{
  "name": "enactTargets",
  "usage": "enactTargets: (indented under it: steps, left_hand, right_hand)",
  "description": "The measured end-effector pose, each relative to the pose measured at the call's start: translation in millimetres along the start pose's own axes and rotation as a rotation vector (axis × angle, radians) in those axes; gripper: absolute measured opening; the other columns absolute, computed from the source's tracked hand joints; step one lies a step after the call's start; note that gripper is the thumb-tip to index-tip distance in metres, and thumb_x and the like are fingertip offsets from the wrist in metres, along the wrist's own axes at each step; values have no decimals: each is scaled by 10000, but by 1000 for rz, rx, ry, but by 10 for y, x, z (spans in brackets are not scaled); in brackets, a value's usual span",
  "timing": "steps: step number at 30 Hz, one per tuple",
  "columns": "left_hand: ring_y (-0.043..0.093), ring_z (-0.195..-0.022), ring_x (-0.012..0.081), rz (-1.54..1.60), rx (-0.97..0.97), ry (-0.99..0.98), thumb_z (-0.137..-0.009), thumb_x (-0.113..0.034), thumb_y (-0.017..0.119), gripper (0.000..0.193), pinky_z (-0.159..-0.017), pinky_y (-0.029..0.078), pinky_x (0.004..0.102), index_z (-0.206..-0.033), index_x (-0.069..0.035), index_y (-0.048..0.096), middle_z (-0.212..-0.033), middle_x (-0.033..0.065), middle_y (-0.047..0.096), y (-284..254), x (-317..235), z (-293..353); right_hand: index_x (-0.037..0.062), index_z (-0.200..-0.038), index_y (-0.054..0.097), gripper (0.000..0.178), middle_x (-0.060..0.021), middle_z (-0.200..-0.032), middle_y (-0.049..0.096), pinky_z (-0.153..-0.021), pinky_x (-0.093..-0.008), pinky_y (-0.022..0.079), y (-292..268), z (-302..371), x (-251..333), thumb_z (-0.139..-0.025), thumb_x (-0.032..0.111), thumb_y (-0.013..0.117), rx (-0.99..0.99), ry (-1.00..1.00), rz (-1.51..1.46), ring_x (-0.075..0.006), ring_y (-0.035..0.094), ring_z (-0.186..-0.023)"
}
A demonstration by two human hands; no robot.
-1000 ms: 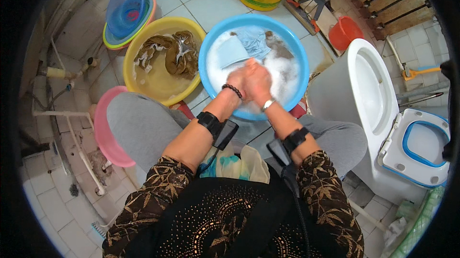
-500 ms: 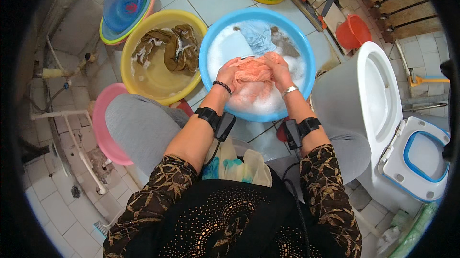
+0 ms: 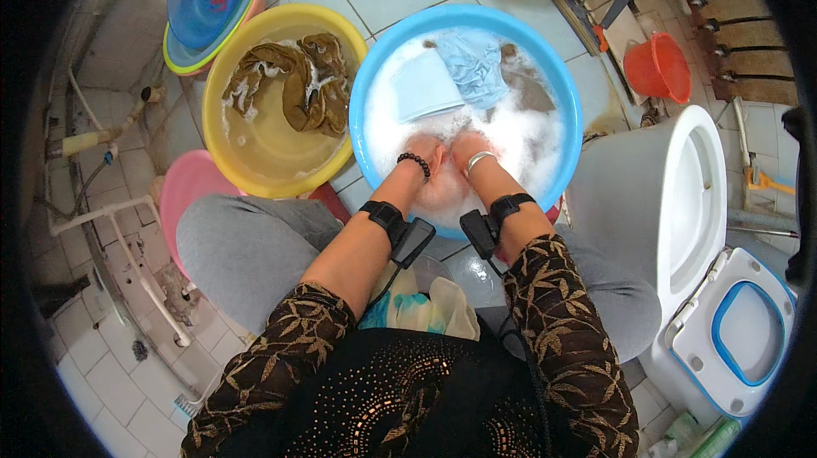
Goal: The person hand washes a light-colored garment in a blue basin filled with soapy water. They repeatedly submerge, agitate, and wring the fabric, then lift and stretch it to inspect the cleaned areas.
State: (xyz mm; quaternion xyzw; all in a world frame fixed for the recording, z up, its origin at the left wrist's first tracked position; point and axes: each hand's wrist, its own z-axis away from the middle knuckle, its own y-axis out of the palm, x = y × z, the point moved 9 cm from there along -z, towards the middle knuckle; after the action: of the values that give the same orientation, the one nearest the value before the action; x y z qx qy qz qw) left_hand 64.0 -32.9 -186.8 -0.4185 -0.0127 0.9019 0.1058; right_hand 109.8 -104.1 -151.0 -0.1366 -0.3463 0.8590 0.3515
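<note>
A round blue basin full of white suds stands before me. Both hands are low in it, side by side and partly sunk in foam. My left hand, with a dark bead bracelet at the wrist, is closed on a wet peach cloth. My right hand, below a silver bangle, grips the same cloth; foam hides most of the fingertips. Beyond them lie a flat pale blue piece, a crumpled light blue cloth and a greyish cloth in the suds.
At the left, a yellow basin holds brown cloth in cloudy water. Stacked basins and a pink basin stand farther left. A white toilet is close on the right, with a red bucket beyond it.
Both hands have moved down and toward me, pushing the peach cloth from above the foam into the suds. My wrists have come closer together.
</note>
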Motion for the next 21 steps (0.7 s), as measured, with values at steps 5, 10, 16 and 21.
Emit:
enactTargets:
  steps: [5,10,16,21]
  left_hand:
    - [437,-321,227,290,-117,-230,-840,-249,462,436,-321,362,356,-449,-54,473,-403,120,461,-115,69,133]
    - [516,-406,220,780,-350,-367,-853,-333,519,393,-370,418,376,-592,-41,550,-498,113,541,-138,-74,417]
    - [554,-495,185,1362,-225,-47,-884,-288,539,261,-411,461,334,-943,-34,550,-780,87,625,83,-620,409]
    - [591,-606,175,329,-175,617,-877,-199,563,199,-476,493,315,-1000,-44,537,-852,76,625,62,-1243,775]
  right_hand:
    - [-25,-969,631,262,-195,-1005,633,-763,-399,504,-1,-182,-179,-763,135,608,-36,105,-355,-310,618,-930]
    - [-19,-938,603,223,-149,-866,643,-662,-320,493,-584,213,-474,-798,153,621,-324,123,-964,-201,625,-766]
    - [57,-967,592,266,-192,-836,581,-692,-411,474,-1229,1360,90,-813,273,573,-731,-162,-1236,-332,593,-768]
    - [94,-979,602,225,-179,-849,584,-714,-417,466,-1507,1965,209,-809,232,549,-1061,117,-733,-336,582,-811]
